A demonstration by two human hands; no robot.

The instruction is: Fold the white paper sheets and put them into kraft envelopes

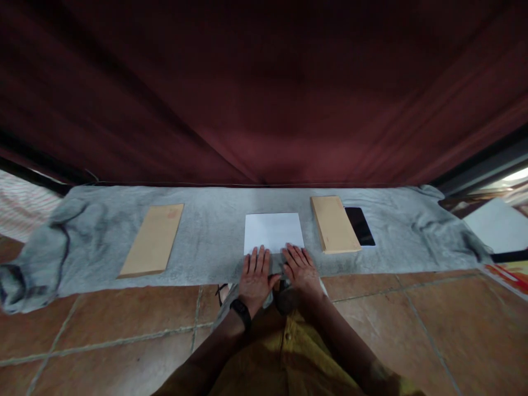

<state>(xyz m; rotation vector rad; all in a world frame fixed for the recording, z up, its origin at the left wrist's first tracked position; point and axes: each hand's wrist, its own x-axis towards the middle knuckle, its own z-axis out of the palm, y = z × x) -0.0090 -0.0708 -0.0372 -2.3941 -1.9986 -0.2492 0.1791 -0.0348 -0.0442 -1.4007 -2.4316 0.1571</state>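
Observation:
A white sheet of paper (273, 231) lies flat in the middle of the grey cloth, in front of my body. My left hand (256, 278), with a dark band on its wrist, rests palm down with fingers stretched out, its fingertips at the sheet's lower left edge. Palm down too, my right hand (302, 269) has its fingers slightly spread at the lower right corner of the sheet. Neither hand grips anything. A stack of brown envelopes (335, 223) sits just to the right of the paper.
Grey cloth (214, 231) covers the narrow table. A dark-screened phone (363, 226) lies beside the envelope stack, partly hidden by it. More brown envelopes (154, 239) lie at the left. A dark red curtain (264, 110) hangs behind; a tiled floor (136, 324) is below.

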